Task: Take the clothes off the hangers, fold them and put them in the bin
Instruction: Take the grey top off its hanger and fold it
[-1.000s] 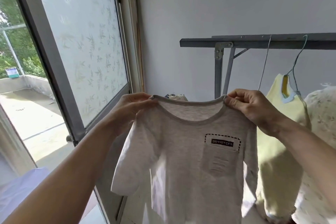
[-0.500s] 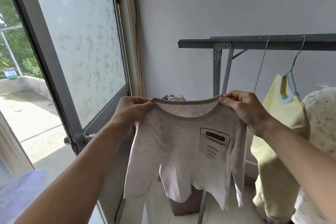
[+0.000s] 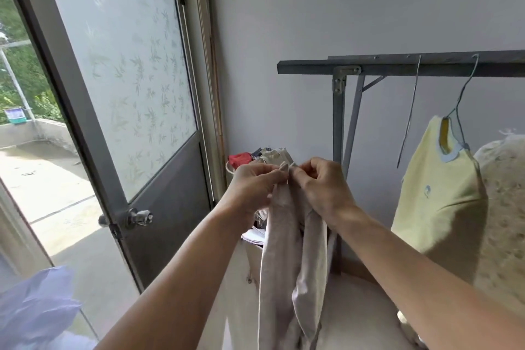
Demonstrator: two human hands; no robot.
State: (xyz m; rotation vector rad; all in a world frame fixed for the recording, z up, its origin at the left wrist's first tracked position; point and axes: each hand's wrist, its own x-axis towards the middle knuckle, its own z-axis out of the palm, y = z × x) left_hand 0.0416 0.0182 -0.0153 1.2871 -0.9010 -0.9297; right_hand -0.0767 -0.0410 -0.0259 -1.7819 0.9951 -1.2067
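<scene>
Pale grey wall, frosted-glass door (image 3: 119,71) standing ajar to the left of the steel drying rack (image 3: 397,67); daylight from outside.

Fingers first: both sets curled narrow, pinching the two shoulder points of the grey shirt (image 3: 287,250) together. Left hand (image 3: 254,187) and right hand (image 3: 321,187) meet knuckle to knuckle, just left of the rack's upright post and below its top bar. Shirt hangs from that pinch in a long doubled fall, sleeves trailing, clear of any surface.

Outward: behind the hands, at the foot of the rack post, a heaped bin (image 3: 231,169) with a red item on top; its rim only partly seen. On the rack to the right, a bare wire hanger (image 3: 409,119), then a yellow top (image 3: 437,193) on its hanger, then a pale printed garment (image 3: 505,202) at frame edge.

Step in hand, as I judge it: lengthwise fold, done in the air. To do it well, match shoulder seams before letting one hand slide down, tuck the sleeves inside, then halve it crosswise so it drops into the bin flat.

Against half a second earlier: the shirt was held spread wide, front pocket label showing, hands well apart at the neckline. Now hands joined, label hidden inside the fold, and the view tilted lower.
</scene>
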